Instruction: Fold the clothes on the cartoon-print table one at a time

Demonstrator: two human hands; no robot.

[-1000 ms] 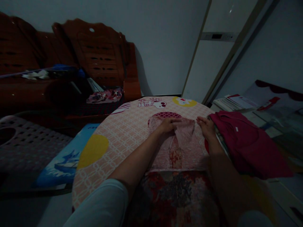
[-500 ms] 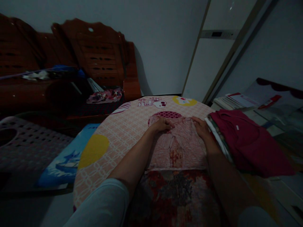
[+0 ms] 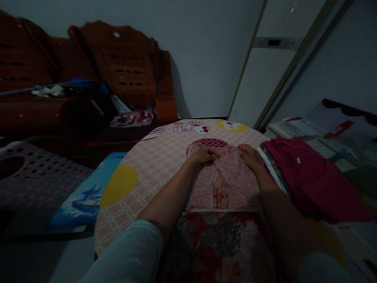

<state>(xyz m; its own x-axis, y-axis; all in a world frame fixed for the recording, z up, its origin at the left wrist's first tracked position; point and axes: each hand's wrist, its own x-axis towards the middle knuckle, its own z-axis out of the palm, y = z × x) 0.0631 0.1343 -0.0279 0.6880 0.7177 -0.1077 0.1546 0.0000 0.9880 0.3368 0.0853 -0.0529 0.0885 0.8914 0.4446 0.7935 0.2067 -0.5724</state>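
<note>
A heathered pink top (image 3: pixel 238 184) lies spread on the round table, with a slit at its middle showing a reddish print beneath. My left hand (image 3: pixel 204 155) is at its upper left, fingers bent and pinching the fabric near the neckline. At the upper right corner, my right hand (image 3: pixel 249 155) has its fingers curled together over the edge of the top. Below the hem, a dark red and grey patterned cloth (image 3: pixel 218 243) extends toward me; I cannot tell whether it belongs to the same garment.
A stack of folded clothes, a magenta garment (image 3: pixel 312 177) uppermost, sits just right of my right hand. The table's patterned cloth (image 3: pixel 159 169) shows on the left. Beyond are a wooden bench (image 3: pixel 126 67), a blue bag (image 3: pixel 88 192), a woven plastic chair (image 3: pixel 38 177) and papers (image 3: pixel 300 125).
The view has shifted slightly, so everything appears a little further right. Both hands keep nearly the same places on the pink top.
</note>
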